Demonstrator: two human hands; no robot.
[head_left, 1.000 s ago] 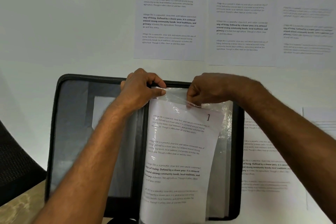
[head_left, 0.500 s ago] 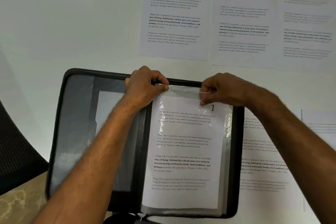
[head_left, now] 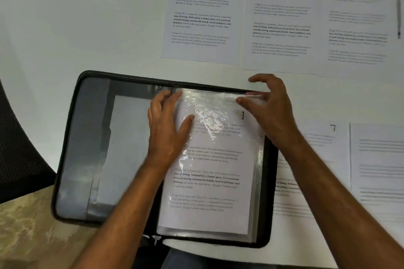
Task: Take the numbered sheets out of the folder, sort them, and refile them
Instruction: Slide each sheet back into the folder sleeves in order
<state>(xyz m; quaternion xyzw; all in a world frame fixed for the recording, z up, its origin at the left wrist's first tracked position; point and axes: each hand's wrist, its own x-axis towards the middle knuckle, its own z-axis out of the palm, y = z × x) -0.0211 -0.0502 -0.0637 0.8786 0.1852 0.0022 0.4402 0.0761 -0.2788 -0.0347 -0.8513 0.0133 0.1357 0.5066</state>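
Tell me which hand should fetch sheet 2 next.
Probably the right hand: it hovers open at the folder's top edge, nearer sheet 2; the left hand rests on sheet 1.

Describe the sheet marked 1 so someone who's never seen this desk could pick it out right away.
Find the open black zip folder lying on the white table. On its right half, under a crinkled clear plastic sleeve, lies the sheet marked 1. The other numbered sheets lie loose on the table; only this one sits inside the folder.
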